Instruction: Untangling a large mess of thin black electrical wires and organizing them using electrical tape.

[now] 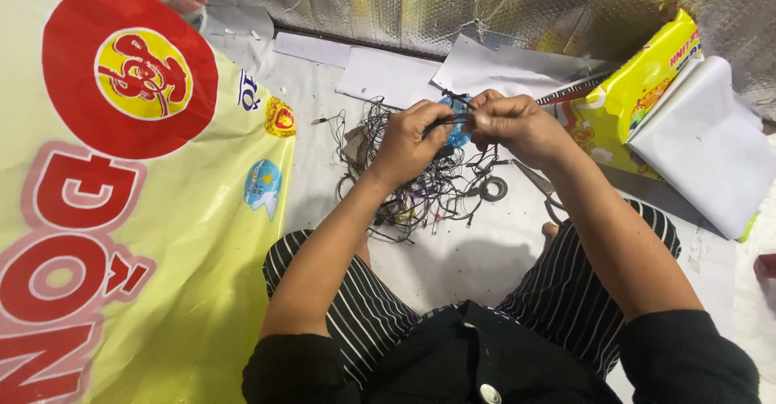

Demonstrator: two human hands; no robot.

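Striped trouser legs [356, 307] framing floor; left hand [408, 141] and right hand [517, 125] both pinching closed on one blue translucent piece [457, 125] with black wire [436, 122]; one wire tangle [420, 190] lying below; one tape roll [493, 188] lying beside.

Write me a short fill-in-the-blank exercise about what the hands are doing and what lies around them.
1. Both hands, the left hand and the right hand, pinch a small ____ disc.
2. Below the hands lies a tangle of thin black ____.
3. The person's trousers are black with white ____.

Missing words: blue; wires; stripes
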